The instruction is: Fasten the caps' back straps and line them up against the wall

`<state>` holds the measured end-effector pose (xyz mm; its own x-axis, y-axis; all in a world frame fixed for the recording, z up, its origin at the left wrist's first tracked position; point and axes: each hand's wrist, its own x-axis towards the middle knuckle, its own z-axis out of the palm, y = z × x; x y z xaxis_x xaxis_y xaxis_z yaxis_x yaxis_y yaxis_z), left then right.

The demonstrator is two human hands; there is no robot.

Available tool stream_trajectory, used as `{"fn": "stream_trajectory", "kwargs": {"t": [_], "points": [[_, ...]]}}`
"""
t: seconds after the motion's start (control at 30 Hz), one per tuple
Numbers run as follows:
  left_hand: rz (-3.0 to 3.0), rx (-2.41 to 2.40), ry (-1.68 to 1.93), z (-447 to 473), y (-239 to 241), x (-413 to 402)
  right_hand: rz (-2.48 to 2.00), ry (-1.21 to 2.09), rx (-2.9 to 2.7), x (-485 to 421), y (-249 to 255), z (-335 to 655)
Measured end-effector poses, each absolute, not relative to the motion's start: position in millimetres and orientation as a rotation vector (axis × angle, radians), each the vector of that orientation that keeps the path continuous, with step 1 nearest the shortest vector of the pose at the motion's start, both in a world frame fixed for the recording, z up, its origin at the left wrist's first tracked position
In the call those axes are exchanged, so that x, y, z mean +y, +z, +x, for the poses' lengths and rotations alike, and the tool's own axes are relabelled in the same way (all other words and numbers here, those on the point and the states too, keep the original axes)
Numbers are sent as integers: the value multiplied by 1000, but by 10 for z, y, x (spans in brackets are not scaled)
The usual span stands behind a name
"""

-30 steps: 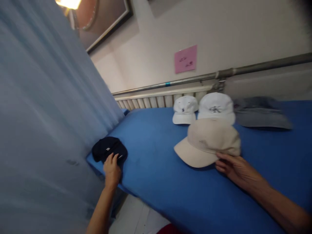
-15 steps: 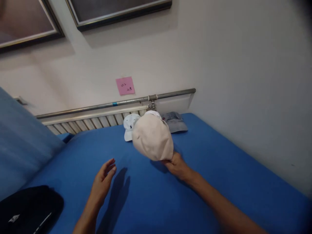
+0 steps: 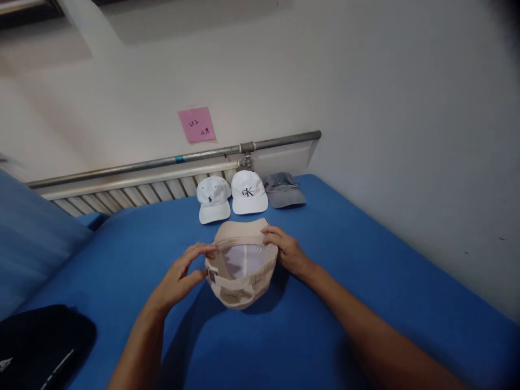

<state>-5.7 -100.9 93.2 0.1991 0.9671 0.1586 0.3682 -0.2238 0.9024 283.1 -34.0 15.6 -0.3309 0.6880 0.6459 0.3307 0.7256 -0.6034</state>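
A beige baseball cap (image 3: 239, 287) is held above the blue surface with its hollow inside facing up and its brim pointing away from me. My left hand (image 3: 179, 276) grips the cap's left edge, fingers on the rim and thumb near the back strap. On the other side, my right hand (image 3: 286, 249) is closed on the right edge where the brim meets the crown. Just beyond stand a white cap with a small dark emblem (image 3: 214, 200), a white cap with black letters (image 3: 249, 194) and a grey cap (image 3: 285, 189), side by side with brims toward me.
The blue-covered surface (image 3: 134, 254) meets the wall on the right. Behind it run a metal pipe (image 3: 154, 164) and a white radiator (image 3: 117, 201). A pink note (image 3: 197, 124) is on the wall. A black item (image 3: 44, 341) lies at lower left beside a blue curtain (image 3: 28, 238).
The beige cap has turned over from crown showing to inside showing and come nearer. My left hand has moved in and taken its left edge. The white lettered cap is now uncovered.
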Motion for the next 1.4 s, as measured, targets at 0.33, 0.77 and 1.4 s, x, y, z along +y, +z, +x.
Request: {"fn": "stream_trajectory", "kwargs": {"t": [0.33, 0.77, 1.4], "points": [[2106, 1259, 698, 75, 929, -782, -1088, 279, -1429, -82, 263, 3009], [2062, 1139, 764, 721, 888, -781, -769, 172, -1928, -808, 691, 2528], [1896, 1084, 549, 559, 550, -746, -992, 547, -1935, -652, 423, 2479]]}}
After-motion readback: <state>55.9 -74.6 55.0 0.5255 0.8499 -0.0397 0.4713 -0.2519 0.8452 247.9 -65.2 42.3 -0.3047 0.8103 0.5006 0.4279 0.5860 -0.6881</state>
